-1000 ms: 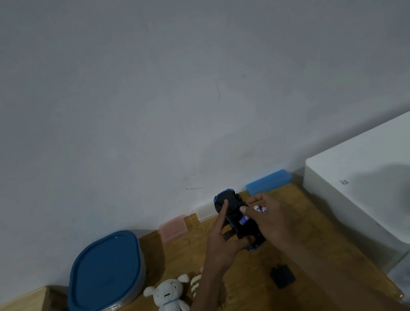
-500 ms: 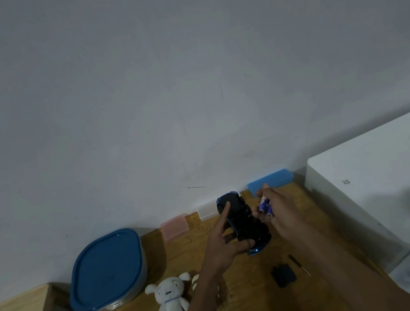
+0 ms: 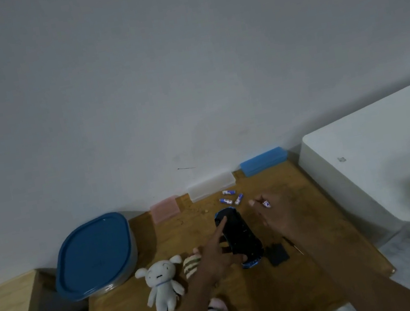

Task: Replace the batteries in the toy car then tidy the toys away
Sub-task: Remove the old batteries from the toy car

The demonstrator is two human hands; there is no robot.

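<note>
Three batteries (image 3: pixel 230 197) now lie just beyond the right hand (image 3: pixel 277 214), which pinches one more, while left hand (image 3: pixel 216 256) grips the upturned toy car (image 3: pixel 240 237) w/ forefinger straight, so old cells look out; next: fetch fresh ones, mind polarity.

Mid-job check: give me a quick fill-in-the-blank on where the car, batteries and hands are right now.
1. The left hand holds the upturned toy car with its ___ finger stretched along it.
2. ___ loose batteries lie on the wooden table beyond the car.
3. The right hand pinches one ___.
4. The lid on the grey container is ___ in colour.

Missing words: index; three; battery; blue
</note>
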